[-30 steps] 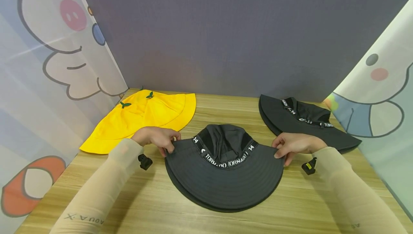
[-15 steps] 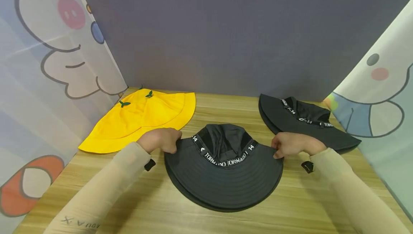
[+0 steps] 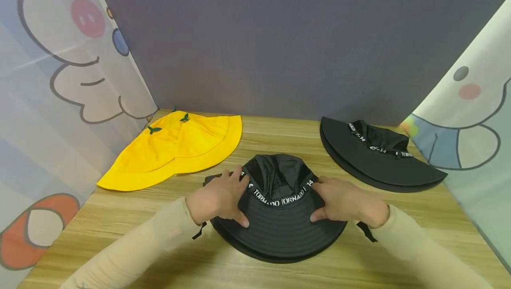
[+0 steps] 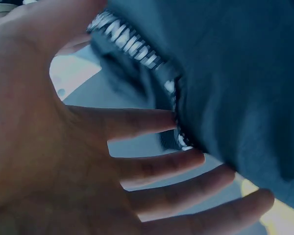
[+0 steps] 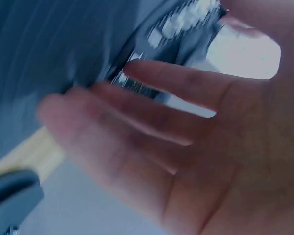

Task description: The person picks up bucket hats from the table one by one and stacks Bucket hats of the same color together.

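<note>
A folded black bucket hat (image 3: pixel 279 231) with white TORNADO lettering on its band lies flat in the middle of the table, its crown pointing away from me. Over the left side of its brim lies my left hand (image 3: pixel 217 198), fingers spread and thumb toward the front. My right hand (image 3: pixel 345 200) lies likewise over the right side. In the left wrist view the left hand's fingers (image 4: pixel 186 196) stretch along the lettered band, nearly straight. The right wrist view is blurred, but the right hand's fingers (image 5: pixel 127 122) are extended beside the hat.
Folded yellow hats (image 3: pixel 203 140) with green sprouts lie at the back left of the wooden table (image 3: pixel 187 262). Another folded black hat (image 3: pixel 383 160) lies at the back right. A grey panel (image 3: pixel 255 45) closes off the back, with cartoon-printed sheets at both sides.
Both hands have let go of the brim's outer corners and moved inward over the hat, fingers now spread. The hat has stayed in nearly the same place.
</note>
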`<action>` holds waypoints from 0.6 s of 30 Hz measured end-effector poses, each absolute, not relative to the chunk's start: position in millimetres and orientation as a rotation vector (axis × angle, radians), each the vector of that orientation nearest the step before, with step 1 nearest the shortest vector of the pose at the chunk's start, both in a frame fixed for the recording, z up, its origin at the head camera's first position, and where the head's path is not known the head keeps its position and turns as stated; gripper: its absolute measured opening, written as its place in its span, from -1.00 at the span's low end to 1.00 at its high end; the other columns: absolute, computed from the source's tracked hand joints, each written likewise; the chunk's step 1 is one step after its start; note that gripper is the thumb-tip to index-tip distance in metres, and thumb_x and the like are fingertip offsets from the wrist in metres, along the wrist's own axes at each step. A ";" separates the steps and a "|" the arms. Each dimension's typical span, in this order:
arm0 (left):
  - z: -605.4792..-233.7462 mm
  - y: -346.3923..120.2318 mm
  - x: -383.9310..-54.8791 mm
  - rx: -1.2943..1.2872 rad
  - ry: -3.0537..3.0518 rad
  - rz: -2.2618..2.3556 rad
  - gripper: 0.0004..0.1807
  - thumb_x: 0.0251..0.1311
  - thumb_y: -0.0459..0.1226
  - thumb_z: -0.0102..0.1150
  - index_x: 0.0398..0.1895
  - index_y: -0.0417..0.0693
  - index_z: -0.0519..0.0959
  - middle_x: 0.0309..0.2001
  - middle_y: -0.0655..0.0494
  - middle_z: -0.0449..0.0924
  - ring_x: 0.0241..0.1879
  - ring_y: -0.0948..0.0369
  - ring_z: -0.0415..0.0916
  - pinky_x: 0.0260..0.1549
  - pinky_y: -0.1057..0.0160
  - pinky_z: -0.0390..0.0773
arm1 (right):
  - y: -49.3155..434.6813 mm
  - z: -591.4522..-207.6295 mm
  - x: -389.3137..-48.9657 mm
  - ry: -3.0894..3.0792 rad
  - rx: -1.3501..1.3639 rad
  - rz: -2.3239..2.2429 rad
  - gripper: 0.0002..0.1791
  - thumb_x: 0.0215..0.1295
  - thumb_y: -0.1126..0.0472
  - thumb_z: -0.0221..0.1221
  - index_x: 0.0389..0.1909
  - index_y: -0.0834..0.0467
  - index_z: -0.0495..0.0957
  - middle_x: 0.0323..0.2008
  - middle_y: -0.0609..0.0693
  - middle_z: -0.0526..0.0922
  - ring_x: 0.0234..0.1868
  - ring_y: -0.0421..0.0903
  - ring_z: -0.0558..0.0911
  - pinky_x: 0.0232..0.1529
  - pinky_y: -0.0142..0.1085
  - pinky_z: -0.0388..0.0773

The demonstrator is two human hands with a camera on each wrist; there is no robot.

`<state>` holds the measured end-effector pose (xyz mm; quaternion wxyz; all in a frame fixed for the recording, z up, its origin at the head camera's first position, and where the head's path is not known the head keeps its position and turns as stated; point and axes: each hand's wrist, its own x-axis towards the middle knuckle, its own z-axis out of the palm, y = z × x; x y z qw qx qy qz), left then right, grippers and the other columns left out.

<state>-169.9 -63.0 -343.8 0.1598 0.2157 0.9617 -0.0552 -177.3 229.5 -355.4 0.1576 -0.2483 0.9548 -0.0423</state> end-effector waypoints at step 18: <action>-375.9 -50.5 -197.2 0.618 2.721 -0.280 0.38 -0.30 0.34 0.56 0.58 -0.10 0.17 0.54 -0.14 0.08 0.44 -0.18 0.17 0.16 -0.09 0.52 | 215.3 -384.3 -176.1 2.837 -0.652 0.012 0.10 -0.20 -0.31 0.55 0.20 0.43 0.47 0.01 0.28 0.51 0.06 0.30 0.54 -0.06 0.13 0.59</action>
